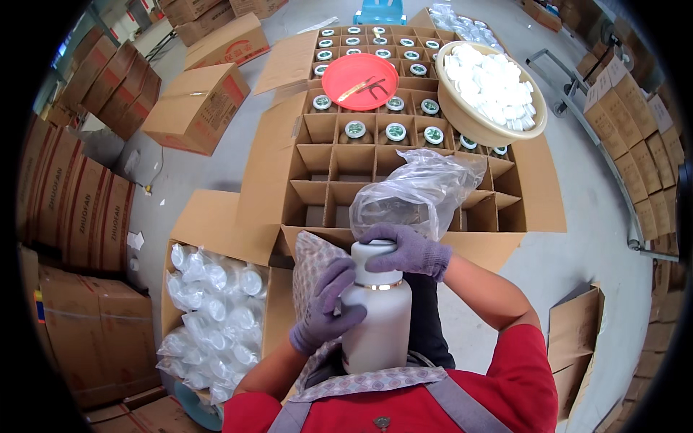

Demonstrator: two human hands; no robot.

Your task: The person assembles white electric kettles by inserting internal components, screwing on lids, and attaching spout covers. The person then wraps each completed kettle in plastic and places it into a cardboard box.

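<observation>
Close to my body a large white plastic bottle (379,317) stands upright, with a gold ring at its neck. My left hand (327,309), in a purple-grey glove, is wrapped round the bottle's left shoulder. From above, my gloved right hand (411,250) grips the white cap (377,264), which sits at the top of the bottle. Just beyond my right hand a crumpled clear plastic bag (422,191) lies over the near cells of a divided carton (310,153). Several jars (395,132) with green-and-white tops fill its farther cells.
On the carton rest a red round tray (346,92) with small tools and a beige basin (462,119) of white caps. At left stands an open carton (273,310) of bagged white bottles. Closed cartons (191,108) and a trolley (588,119) flank the work area.
</observation>
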